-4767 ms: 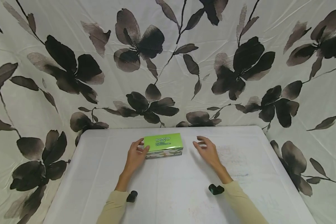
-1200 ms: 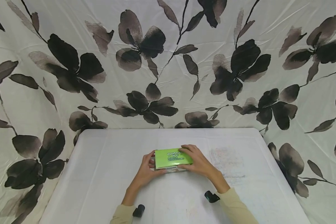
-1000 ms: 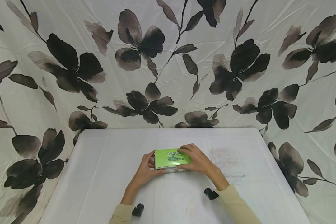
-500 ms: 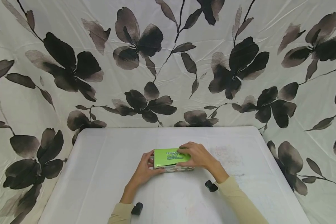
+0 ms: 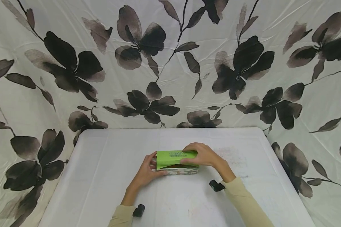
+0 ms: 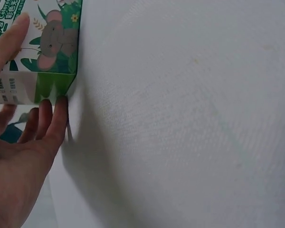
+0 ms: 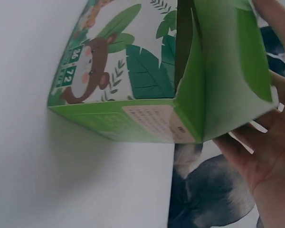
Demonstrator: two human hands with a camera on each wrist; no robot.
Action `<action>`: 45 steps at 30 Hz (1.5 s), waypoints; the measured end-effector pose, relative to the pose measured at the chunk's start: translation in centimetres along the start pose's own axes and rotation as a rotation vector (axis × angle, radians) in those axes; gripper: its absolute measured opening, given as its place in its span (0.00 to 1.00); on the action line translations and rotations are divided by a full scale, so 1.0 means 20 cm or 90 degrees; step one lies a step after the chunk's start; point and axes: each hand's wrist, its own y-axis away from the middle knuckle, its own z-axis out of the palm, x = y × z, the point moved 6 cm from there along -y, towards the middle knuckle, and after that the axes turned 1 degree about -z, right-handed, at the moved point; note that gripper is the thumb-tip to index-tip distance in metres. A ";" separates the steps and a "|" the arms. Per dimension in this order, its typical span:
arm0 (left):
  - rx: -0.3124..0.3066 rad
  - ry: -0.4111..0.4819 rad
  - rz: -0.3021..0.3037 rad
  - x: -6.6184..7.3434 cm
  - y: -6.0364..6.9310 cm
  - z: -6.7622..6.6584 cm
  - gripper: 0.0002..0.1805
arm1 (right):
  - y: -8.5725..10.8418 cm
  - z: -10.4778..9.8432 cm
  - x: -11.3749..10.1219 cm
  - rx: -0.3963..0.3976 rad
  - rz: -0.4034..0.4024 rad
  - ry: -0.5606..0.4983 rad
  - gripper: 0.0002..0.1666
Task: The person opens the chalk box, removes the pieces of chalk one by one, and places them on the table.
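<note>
Lid (image 5: 170, 158) held btwn R fingers (image 5: 191, 147), L fingers (image 6: 60, 118) spread round box (image 5: 183, 171)

Beige sleeves (image 5: 245, 200), black wrist cameras (image 5: 216, 185)

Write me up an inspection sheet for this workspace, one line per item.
Surface: white table, with faint reddish marks toward its right side.
Job's things: printed box on the table; green lid partly raised, with a dark gap along the front edge; contents not visible.
Clutter: nothing seen.
Left hand: grips the box's left end, thumb on the front face.
Right hand: pinches the lid near its right end; a small black device sits by the wrist.
Cables: nothing seen.
Surroundings: pale cloth with dark floral print behind and beside the table.
</note>
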 end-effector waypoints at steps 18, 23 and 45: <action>0.038 -0.012 0.018 0.08 0.01 -0.04 0.40 | 0.21 0.00 0.25 0.180 0.086 -0.334 0.16; 0.098 0.018 0.030 0.09 -0.01 -0.06 0.29 | 0.22 0.02 0.24 0.194 0.075 -0.377 0.18; 0.211 0.109 -0.053 0.10 -0.01 -0.05 0.19 | 0.15 0.02 0.31 0.296 0.148 -0.379 0.14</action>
